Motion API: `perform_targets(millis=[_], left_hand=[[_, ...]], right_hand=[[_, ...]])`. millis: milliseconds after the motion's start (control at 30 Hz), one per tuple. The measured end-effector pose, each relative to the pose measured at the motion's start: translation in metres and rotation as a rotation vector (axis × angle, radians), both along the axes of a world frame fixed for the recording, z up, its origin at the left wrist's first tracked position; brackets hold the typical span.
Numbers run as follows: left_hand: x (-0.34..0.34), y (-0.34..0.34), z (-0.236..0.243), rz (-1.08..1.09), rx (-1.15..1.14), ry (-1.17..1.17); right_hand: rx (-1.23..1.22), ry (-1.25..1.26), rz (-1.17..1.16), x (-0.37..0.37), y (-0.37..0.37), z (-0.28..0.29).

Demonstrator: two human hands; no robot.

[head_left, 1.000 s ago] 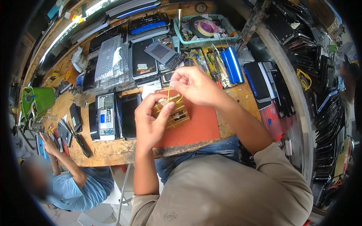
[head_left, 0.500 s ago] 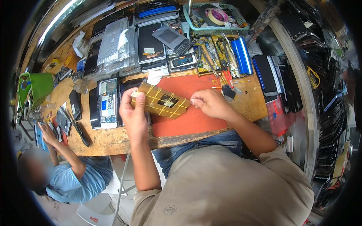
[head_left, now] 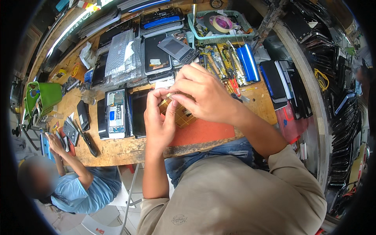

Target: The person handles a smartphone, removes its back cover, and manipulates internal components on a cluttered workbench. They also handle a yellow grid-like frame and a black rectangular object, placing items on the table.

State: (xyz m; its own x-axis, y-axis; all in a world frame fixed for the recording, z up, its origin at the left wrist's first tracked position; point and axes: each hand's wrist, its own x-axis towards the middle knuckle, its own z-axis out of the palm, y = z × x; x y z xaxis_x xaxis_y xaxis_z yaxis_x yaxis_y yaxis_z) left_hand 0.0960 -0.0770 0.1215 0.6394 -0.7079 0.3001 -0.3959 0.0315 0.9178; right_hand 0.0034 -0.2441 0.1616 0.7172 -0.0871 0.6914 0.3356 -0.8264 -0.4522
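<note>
My left hand (head_left: 158, 123) grips a flat, brownish-yellow panel (head_left: 182, 119) with yellow rubber bands wound around it, thumb pressed on its upper face. My right hand (head_left: 207, 92) reaches across the panel and hides much of it. Its thumb and fingers are pinched together at the panel's upper left corner, right beside my left fingertips. What lies in that pinch is too small and covered to make out. Beneath both hands lies a red-orange mat (head_left: 213, 132) on the wooden workbench (head_left: 117, 156).
Left of the mat lie an opened device with bare circuitry (head_left: 116, 117) and a dark screen (head_left: 140, 115). Tool trays (head_left: 219, 58), a blue roll (head_left: 248, 62) and a pale green basket (head_left: 219, 39) stand behind. At far left a person in blue (head_left: 84, 192) handles a device.
My right hand has moved left from the panel's right end to its upper left corner. My left hand and the panel have shifted slightly right, and the panel looks more steeply tilted.
</note>
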Motion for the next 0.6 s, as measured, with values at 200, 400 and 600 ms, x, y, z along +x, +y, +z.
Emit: perform_targets(millis=[200,400,600], left_hand=[[-0.002,0.001,-0.006,0.043,0.028,-0.06],[0.012,-0.004,-0.011,0.191,0.01,-0.032],[0.007,-0.006,-0.012,0.068,-0.028,0.136]], right_hand=[[-0.317,-0.006,-0.173,-0.013,0.019,-0.009],[0.169,-0.106,-0.021,-0.031,0.011,0.021],[0.482,-0.396,-0.099,-0.003,-0.049,0.093]])
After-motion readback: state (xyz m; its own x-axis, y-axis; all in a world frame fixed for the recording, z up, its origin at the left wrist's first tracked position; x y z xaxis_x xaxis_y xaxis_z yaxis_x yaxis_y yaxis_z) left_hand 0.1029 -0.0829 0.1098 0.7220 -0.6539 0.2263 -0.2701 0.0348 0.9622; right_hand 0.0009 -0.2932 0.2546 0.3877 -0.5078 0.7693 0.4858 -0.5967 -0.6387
